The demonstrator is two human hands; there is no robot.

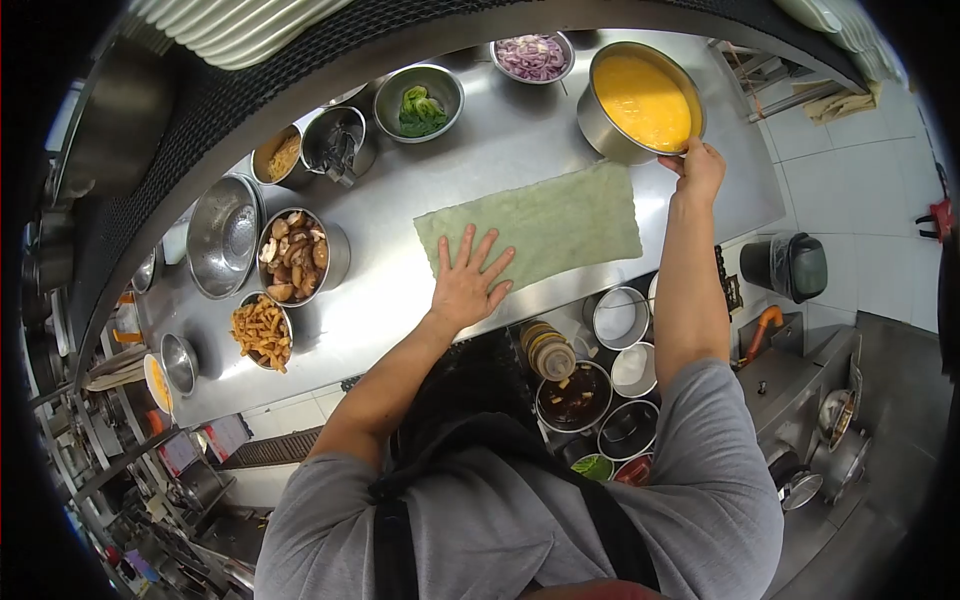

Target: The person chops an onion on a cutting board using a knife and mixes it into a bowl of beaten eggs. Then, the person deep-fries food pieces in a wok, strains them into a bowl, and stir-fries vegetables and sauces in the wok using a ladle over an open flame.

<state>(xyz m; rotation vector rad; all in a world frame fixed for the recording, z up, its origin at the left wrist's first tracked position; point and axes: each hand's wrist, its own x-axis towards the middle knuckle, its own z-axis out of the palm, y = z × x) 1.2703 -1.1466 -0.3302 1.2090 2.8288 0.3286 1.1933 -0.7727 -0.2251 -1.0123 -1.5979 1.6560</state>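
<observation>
My left hand (467,283) lies flat with fingers spread on the left end of a pale green cloth (560,220), which is spread out on the steel counter. My right hand (697,168) grips the near rim of a deep metal pot (612,140) of yellow liquid (645,100), thumb outside. The pot stands at the back right, by the cloth's far edge. Whether the pot's base touches the cloth I cannot tell.
Along the counter's back and left stand bowls of sliced onion (530,58), leafy greens (420,110), cut mushrooms (293,255) and brown strips (262,332). A large metal bowl (222,235) is beside them. Sauce containers (573,397) sit below the front edge. A shelf (300,75) overhangs the back.
</observation>
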